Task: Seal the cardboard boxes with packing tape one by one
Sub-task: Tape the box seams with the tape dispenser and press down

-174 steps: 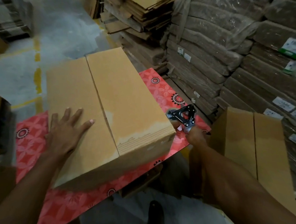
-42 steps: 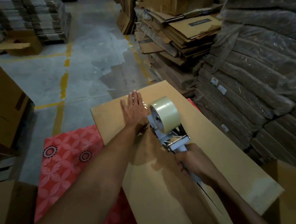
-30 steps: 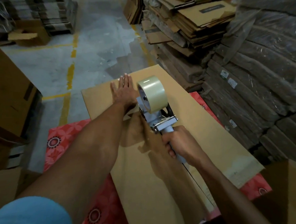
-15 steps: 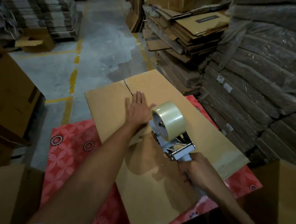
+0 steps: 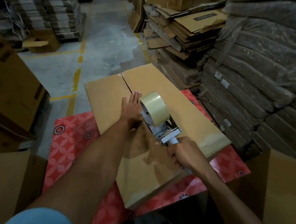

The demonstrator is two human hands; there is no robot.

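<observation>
A large cardboard box (image 5: 180,110) lies on a red flower-patterned table (image 5: 69,139), its two top flaps meeting in a centre seam. My left hand (image 5: 131,109) lies flat, fingers together, on the seam near the middle of the box. Just behind it my right hand (image 5: 184,154) grips the handle of a tape dispenser (image 5: 163,133) with a roll of clear packing tape (image 5: 154,108), pressed onto the seam. Shiny tape shows at the far end of the seam; the stretch under my arms is hidden.
Another closed box (image 5: 284,182) stands at the near right, and one more (image 5: 13,177) at the near left. Wrapped bundles of flat cardboard (image 5: 253,66) are stacked high on the right. A tall box (image 5: 12,86) stands left. Concrete floor with yellow lines (image 5: 77,77) lies beyond.
Both hands and the dispenser have moved back toward me along the seam from the box's far end. My left hand follows flat ahead of the roll.
</observation>
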